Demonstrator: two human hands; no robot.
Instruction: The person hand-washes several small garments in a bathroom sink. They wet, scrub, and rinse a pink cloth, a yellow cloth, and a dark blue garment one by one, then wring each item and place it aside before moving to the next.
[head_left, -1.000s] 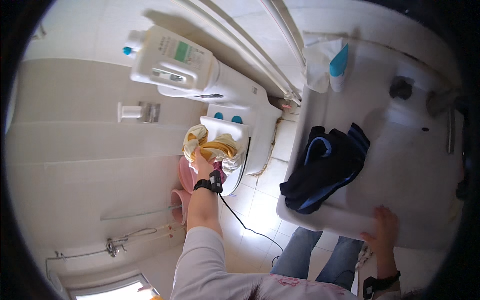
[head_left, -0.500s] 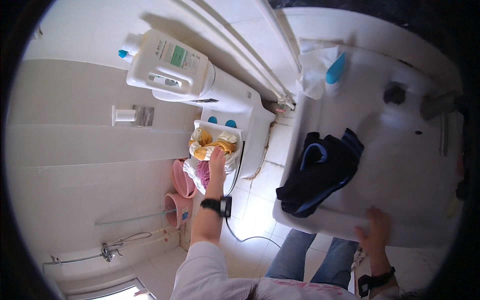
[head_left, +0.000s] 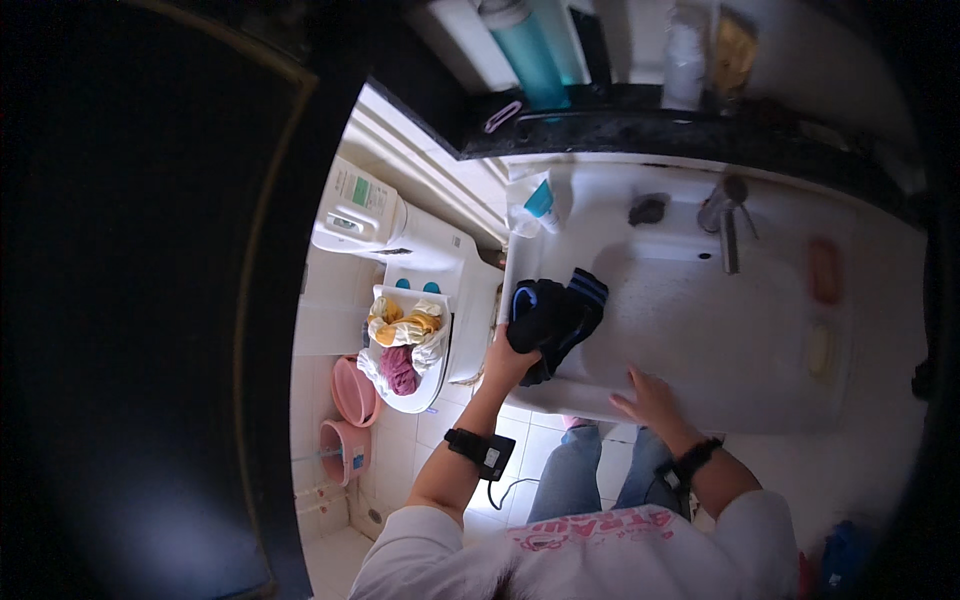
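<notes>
Left hand (head_left: 514, 362), fingertips hidden, seemingly grips the dark garment (head_left: 555, 318), steadying it near the front-left corner of the sink (head_left: 765, 408); right hand (head_left: 656, 402), fingers spread, is by the front edge.

white sink (head_left: 680, 330), black garment (head_left: 548, 318) at left, white and teal tube (head_left: 541, 203)

left hand (head_left: 513, 364): gone from yellow-white cloth (head_left: 424, 325) to grasping dark garment (head_left: 548, 325), mid-frame
teal bottle (head_left: 530, 55): come into view, top centre
dark panel (head_left: 130, 300): now filling frame's left
</notes>
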